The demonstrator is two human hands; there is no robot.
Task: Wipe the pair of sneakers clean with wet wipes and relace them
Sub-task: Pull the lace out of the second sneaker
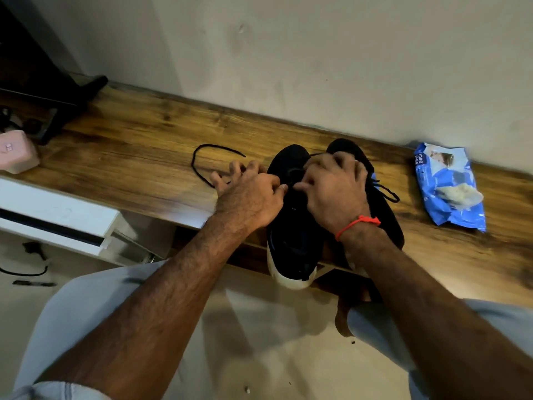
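Both bare forearms reach forward from the bottom of the view, over pale trouser legs and a light floor, to a wooden tabletop (138, 140) that runs along a plain wall.

Two black sneakers stand side by side at the near edge of the tabletop, toes toward the person. On the left sneaker (291, 226) the white toe cap juts out over the edge. Much of the right sneaker (386, 215) is hidden behind the right wrist, and its heel shows past the knuckles.

At the lacing area of the left sneaker, the left hand (251, 197) has its thumb and forefinger pinched together on what looks like the black lace (199, 166). Its other fingers (235, 168) are spread and loosely curled over the wood. From there the lace runs out in a loose loop to the left on the tabletop, its free end lying apart from the shoes.

Over the tongue area between the two sneakers sits the right hand (334, 189), wearing a red thread (356, 222) at the wrist. Its fingers are curled down onto the shoe's upper and its thumb points toward the left hand. Whether it grips a lace or only the shoe, I cannot tell. A second black lace end (388, 192) trails off the right sneaker.

A blue pack of wet wipes (450, 186) lies well to the right, with a white wipe sticking out of its opening. A pink box (17, 153) sits at the far left.
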